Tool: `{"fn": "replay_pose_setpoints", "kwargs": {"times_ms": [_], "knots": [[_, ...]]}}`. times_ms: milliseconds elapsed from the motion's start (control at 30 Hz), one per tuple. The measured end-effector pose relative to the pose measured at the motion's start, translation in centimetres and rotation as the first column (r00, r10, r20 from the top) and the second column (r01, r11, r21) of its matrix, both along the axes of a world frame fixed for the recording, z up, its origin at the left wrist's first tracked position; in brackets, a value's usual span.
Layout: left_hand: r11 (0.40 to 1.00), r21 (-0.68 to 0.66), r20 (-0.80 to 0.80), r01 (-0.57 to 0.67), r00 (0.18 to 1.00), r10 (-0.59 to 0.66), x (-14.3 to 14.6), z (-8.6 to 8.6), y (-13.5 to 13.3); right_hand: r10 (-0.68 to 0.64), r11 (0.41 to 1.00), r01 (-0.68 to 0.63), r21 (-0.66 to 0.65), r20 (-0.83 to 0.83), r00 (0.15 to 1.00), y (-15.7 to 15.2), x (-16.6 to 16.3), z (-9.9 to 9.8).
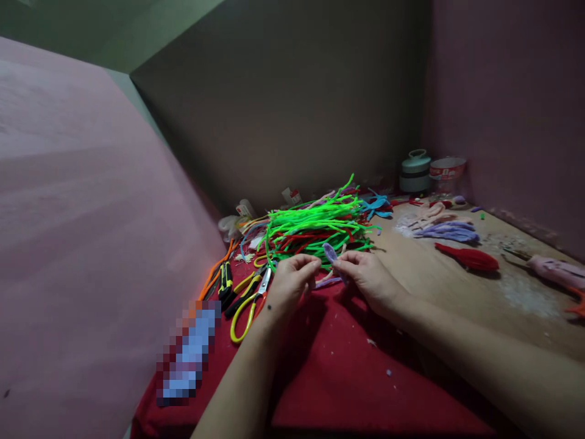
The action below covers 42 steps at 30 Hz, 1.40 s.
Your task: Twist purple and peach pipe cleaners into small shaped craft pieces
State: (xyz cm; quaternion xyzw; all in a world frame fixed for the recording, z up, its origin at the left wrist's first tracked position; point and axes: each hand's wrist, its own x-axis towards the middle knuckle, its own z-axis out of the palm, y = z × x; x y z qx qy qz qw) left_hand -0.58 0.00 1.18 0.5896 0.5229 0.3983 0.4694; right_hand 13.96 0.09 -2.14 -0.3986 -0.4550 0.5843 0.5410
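1. Head view, the only one. Thing in hand: a purple fuzzy loop (329, 252), above the red cloth (338, 372) on the table, near side of the green stem bundle (315, 219).
2. Right hand (365, 274): thumb and fingers closed in a pinch on the loop's near end. Rest of it sticks out past the fingertips.
3. Left hand (292, 277): fingers curled, thumb and index nearly together. Can't tell if a strand is pinched there; fingertips too small and dark.
4. Key relation: loop lies just right of the left fingertips, with a small gap visible. Long axis slants from the right fingertips toward the table's far edge, leaning left. Right hand is the nearer one, already in contact.
5. Around the hands: scissors (251, 311) and black-yellow cutter (225, 280) toward the table's left edge, scissors just beside the left hand. Red fuzzy piece (470, 257) and pink glue gun (555, 268) toward the right edge.
6. Labels: clear tub (448, 177) near the far right corner has a red band with pale marks; small white-and-red box (291, 196) by the far edge. Neither legible. No brand readable anywhere.
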Motion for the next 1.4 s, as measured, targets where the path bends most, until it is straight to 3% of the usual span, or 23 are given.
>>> {"fn": "replay_pose_setpoints", "kwargs": {"times_ms": [100,200,600,900,1000,1100,1167,1400], "knots": [[1.000,0.011,0.225,0.010,0.974,-0.012,-0.1,-0.3,0.4,0.042,0.999,-0.041,-0.019,0.063,0.997,-0.3,-0.3,-0.1],[0.999,0.041,0.271,-0.021,0.963,0.009,0.2,-0.8,0.4,0.079,0.997,-0.077,-0.017,0.125,0.989,-0.5,-0.6,-0.2],[0.988,0.106,0.003,-0.111,0.994,0.112,0.0,-0.1,0.2,0.082,0.990,-0.114,0.080,0.327,0.942,-0.3,-1.1,-0.8],[0.999,-0.025,0.170,-0.041,0.984,0.045,0.9,-0.8,-0.1,0.081,0.991,-0.107,0.083,0.267,0.960,-0.1,-1.2,-1.3],[0.988,0.121,0.042,-0.100,0.995,0.096,1.2,-1.5,-0.1,0.083,0.993,-0.102,0.063,0.255,0.963,-0.2,-1.3,-1.5],[0.912,0.398,-0.183,-0.102,0.965,0.188,1.2,-1.8,-0.2,0.069,0.996,-0.080,0.042,0.218,0.974,-0.2,-1.4,-1.3],[0.886,0.458,-0.225,-0.072,0.955,0.194,1.1,-1.9,-0.1,0.063,0.997,-0.071,0.033,0.193,0.979,-0.2,-1.4,-1.1],[0.950,0.277,-0.157,-0.141,0.969,0.189,0.5,-1.1,0.2,0.126,0.992,-0.122,-0.041,0.158,0.979,-0.3,-1.1,-0.6]]}}
